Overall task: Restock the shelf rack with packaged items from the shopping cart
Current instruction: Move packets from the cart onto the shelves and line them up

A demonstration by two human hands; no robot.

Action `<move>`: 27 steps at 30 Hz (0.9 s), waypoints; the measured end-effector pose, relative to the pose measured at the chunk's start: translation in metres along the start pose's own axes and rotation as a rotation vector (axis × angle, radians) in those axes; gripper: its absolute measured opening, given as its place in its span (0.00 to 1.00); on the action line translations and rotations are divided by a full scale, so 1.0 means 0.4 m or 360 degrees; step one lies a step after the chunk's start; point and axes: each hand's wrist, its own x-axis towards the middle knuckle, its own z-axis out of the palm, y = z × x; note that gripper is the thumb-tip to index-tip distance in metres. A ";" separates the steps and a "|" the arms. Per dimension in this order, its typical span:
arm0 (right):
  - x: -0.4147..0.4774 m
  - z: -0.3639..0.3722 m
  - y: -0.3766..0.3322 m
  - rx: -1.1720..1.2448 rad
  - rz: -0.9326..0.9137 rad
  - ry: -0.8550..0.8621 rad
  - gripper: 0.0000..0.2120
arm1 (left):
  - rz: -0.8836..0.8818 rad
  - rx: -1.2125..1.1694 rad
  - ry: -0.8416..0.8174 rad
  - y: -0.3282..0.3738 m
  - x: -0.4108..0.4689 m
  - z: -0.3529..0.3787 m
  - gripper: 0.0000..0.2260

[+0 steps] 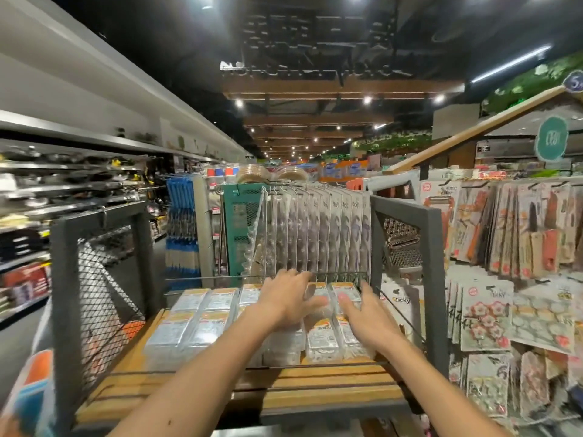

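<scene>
Both hands are spread open and grip nothing: left hand (pixel 285 298) and right hand (pixel 367 315) rest on the packs (pixel 321 340) in the right half of the shelf (pixel 315 384). Packs look light, rigid and slick; take one by its long edges. Hanging cards (pixel 331 234) stand behind the shelf.

Bright ceiling spotlights, motion blur, fisheye edges.

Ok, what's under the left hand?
Clear packs with orange labels, lying flat in rows on the wooden shelf. The left hand hides whatever lies right beneath it, so that spot cannot be checked.
</scene>
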 end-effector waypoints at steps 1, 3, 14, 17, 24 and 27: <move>-0.011 0.000 -0.005 -0.0010 -0.0108 0.0100 0.35 | 0.0005 -0.0026 0.0069 -0.003 -0.028 -0.003 0.32; -0.035 -0.013 -0.013 -0.0054 -0.0391 0.0401 0.30 | 0.0031 -0.0059 0.0187 -0.004 -0.078 -0.015 0.31; -0.465 0.174 -0.151 0.0336 -0.1485 0.0034 0.23 | -0.0496 -0.0182 0.0826 -0.088 -0.696 -0.036 0.25; -0.638 0.296 -0.151 0.0421 -0.1632 -0.0290 0.24 | -0.0885 -0.0110 0.0722 -0.096 -0.947 0.030 0.28; -1.083 0.538 -0.105 0.0269 -0.2004 -0.1047 0.26 | -0.1694 0.0275 0.0389 0.006 -1.569 0.188 0.31; -1.248 0.600 -0.094 0.0060 -0.2166 -0.1286 0.27 | -0.2051 0.0260 0.0183 0.069 -1.774 0.244 0.31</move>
